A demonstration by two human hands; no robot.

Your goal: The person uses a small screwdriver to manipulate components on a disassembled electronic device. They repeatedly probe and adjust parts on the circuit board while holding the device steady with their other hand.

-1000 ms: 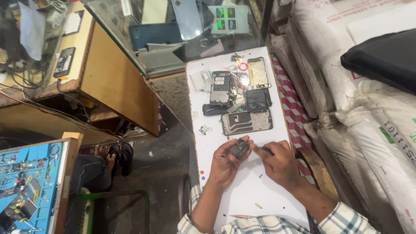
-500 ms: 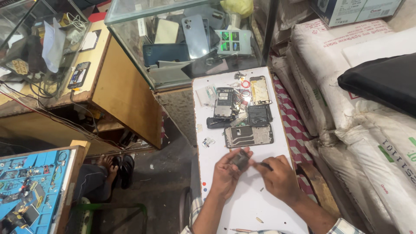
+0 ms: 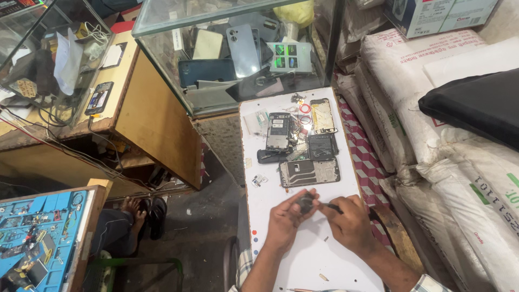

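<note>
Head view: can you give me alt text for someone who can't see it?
Left hand holds a small dark part over a white board; right hand works it with a thin tool. Opened phone pieces lie beyond.

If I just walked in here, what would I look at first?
Probably the two hands low on the white board: the left hand holds a small dark part while the right hand works on it with a thin tool. Just beyond them lie the pieces of an opened phone, and a glass case of phones stands at the board's far end.
</note>
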